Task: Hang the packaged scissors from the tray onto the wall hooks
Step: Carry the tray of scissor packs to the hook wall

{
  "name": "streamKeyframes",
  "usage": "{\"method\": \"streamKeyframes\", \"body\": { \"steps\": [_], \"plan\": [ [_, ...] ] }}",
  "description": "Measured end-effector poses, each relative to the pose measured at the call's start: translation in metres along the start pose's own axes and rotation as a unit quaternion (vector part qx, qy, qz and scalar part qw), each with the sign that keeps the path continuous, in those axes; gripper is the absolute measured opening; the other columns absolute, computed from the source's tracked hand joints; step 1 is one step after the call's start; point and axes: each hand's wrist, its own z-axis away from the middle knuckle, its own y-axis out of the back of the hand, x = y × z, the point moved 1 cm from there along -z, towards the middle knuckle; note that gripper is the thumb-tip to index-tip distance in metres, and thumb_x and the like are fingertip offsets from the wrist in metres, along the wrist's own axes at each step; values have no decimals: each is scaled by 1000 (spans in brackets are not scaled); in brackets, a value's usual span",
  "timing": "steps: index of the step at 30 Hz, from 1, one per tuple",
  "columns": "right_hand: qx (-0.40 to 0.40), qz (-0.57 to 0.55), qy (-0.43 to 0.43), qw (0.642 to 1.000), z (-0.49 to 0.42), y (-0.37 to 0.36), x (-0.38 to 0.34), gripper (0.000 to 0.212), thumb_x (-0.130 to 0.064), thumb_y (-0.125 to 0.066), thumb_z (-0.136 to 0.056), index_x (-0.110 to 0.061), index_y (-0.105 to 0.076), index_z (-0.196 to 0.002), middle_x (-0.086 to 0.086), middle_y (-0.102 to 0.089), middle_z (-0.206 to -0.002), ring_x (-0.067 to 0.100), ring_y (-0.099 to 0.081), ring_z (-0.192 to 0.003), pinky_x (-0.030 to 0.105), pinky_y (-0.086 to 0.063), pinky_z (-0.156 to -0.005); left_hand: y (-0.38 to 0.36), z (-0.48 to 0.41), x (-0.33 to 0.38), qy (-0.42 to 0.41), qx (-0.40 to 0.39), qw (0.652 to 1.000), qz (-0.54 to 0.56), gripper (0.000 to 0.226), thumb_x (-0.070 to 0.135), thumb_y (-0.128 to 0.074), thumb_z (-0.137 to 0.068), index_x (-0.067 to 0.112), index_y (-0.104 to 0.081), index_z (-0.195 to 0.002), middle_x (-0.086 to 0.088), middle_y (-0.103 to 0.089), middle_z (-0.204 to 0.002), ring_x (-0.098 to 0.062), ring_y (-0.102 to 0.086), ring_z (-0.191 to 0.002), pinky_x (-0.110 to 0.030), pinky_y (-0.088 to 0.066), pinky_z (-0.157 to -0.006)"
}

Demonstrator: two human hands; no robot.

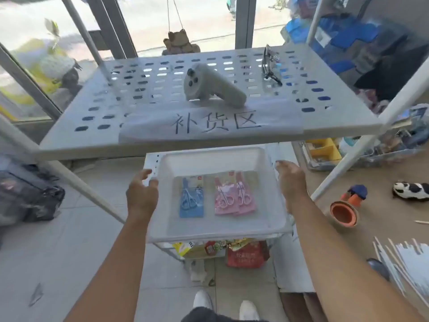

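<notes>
A white plastic tray rests on the lower level of a white shelf unit. Inside it lie a blue packaged scissors on the left and two overlapping pink packaged scissors on the right, all flat on the tray floor. My left hand clasps the tray's left rim, thumb on the rim and fingers curled outside it. My right hand lies along the outside of the right wall, fingers stretched forward; its thumb is hidden. No wall hooks are in view.
A perforated top shelf overhangs the tray's far end, carrying a paper sign, a grey handheld controller and black glasses. Slanted white shelf posts flank both sides. Snack packets sit below, and toys lie on the floor to the right.
</notes>
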Motion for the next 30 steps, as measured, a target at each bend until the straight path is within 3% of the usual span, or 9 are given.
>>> {"method": "streamKeyframes", "body": {
  "steps": [4,8,11,13,18,21,24,27,30],
  "plan": [
    [-13,32,-74,997,-14,-2,13,33,-15,-56,-99,-7,-66,-129,7,-67,-114,24,-61,-101,33,-49,-85,2,-28,-11,111,-60,991,47,47,11,-58,-90,23,-59,-136,-13,-66,-125,-30,-63,-104,-45,-55,-90],
    [-26,21,-123,992,-23,3,14,29,-11,-55,-100,-14,-66,-126,5,-69,-95,16,-58,-68,28,-47,-62,10,-50,-12,182,-137,970,84,48,2,-54,-92,23,-58,-135,-13,-67,-112,-26,-63,-81,-36,-53,-60],
    [-56,3,-162,985,-24,2,16,35,-8,-51,-101,-20,-65,-130,3,-69,-85,14,-60,-59,21,-47,-49,10,-55,-17,196,-183,961,67,44,1,-53,-95,22,-60,-133,-9,-68,-94,-26,-62,-70,-36,-53,-61],
    [-74,4,-172,982,-24,1,16,36,-8,-48,-103,-21,-65,-132,3,-70,-87,13,-60,-59,18,-47,-43,8,-54,-21,194,-193,960,67,46,0,-53,-95,21,-58,-136,-11,-69,-97,-25,-63,-70,-36,-53,-57],
    [-117,30,-158,980,-22,10,14,41,-10,-48,-103,-29,-61,-138,7,-73,-99,23,-64,-79,37,-52,-71,14,-42,-22,158,-204,964,59,52,-2,-52,-97,18,-51,-144,-6,-69,-98,-22,-66,-78,-30,-54,-48],
    [-135,41,-148,979,-17,20,12,46,-9,-48,-103,-35,-57,-141,9,-73,-101,23,-64,-77,34,-53,-61,21,-25,-21,158,-207,963,70,51,-1,-53,-98,20,-50,-145,-5,-70,-99,-22,-67,-81,-28,-55,-47],
    [-158,41,-140,977,-14,29,11,48,-9,-50,-104,-37,-55,-143,10,-73,-106,23,-65,-77,31,-53,-53,28,-4,-23,162,-188,965,83,49,0,-55,-98,18,-52,-143,-4,-70,-99,-22,-66,-82,-32,-55,-56],
    [-189,42,-127,973,-7,34,9,46,-10,-51,-103,-36,-57,-141,11,-74,-109,26,-67,-82,35,-54,-60,40,22,-32,171,-166,966,105,47,-1,-56,-97,16,-55,-141,-8,-71,-106,-28,-67,-91,-43,-57,-69],
    [-233,53,-115,964,4,30,5,44,-10,-51,-103,-38,-58,-137,12,-73,-113,27,-67,-86,41,-57,-70,57,51,-42,174,-133,968,127,49,-1,-55,-97,17,-53,-142,-12,-70,-114,-29,-67,-94,-42,-56,-68]
  ]
}}
